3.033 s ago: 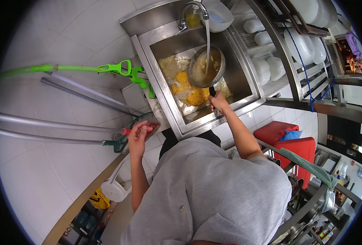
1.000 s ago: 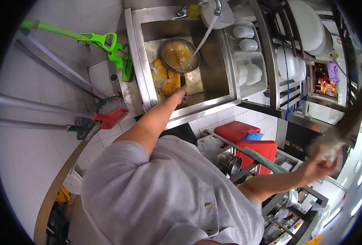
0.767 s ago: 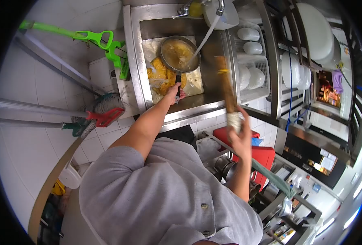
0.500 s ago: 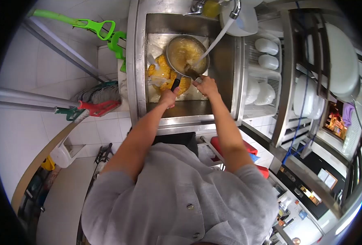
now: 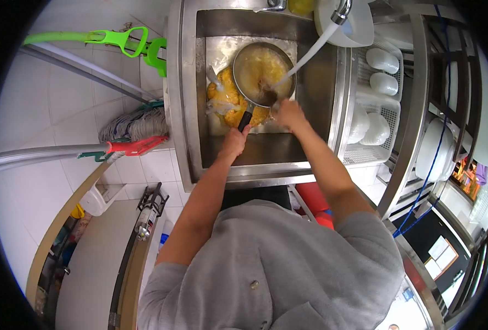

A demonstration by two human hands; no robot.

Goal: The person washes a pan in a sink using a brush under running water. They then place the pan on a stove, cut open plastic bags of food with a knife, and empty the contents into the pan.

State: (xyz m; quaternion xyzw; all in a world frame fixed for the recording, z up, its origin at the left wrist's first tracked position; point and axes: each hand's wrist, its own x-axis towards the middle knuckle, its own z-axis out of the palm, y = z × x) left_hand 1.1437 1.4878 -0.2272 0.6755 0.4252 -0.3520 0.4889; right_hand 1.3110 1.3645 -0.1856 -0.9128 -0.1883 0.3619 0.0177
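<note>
My left hand (image 5: pixel 235 142) is closed round the black handle (image 5: pixel 245 119) of a round frying pan (image 5: pixel 234 74) in the sink. Cloudy yellowish water with foam fills the pan. My right hand (image 5: pixel 289 114), partly blurred, grips a brown brush-like tool (image 5: pixel 266 94) at the pan's near right side; its working end dips into the water. From the tap (image 5: pixel 341 13) a whitish line runs down into the pan; I cannot tell whether it is a water stream or a hose. Yellow stuff wrapped in clear plastic (image 5: pixel 226 104) lies beneath and left of the pan.
The steel sink (image 5: pixel 320 129) has raised rims all round. White bowls (image 5: pixel 377 130) sit in white baskets (image 5: pixel 386 151) to the right, beside a metal rack (image 5: pixel 406 126). A white tub (image 5: pixel 359 27) stands behind. Mop heads (image 5: pixel 136 124) and a green-handled tool (image 5: pixel 124 41) are on the left.
My view has shifted, so the sink appears further right. The brown tool has moved within the pan while my right hand blurs. Both hands keep their grips.
</note>
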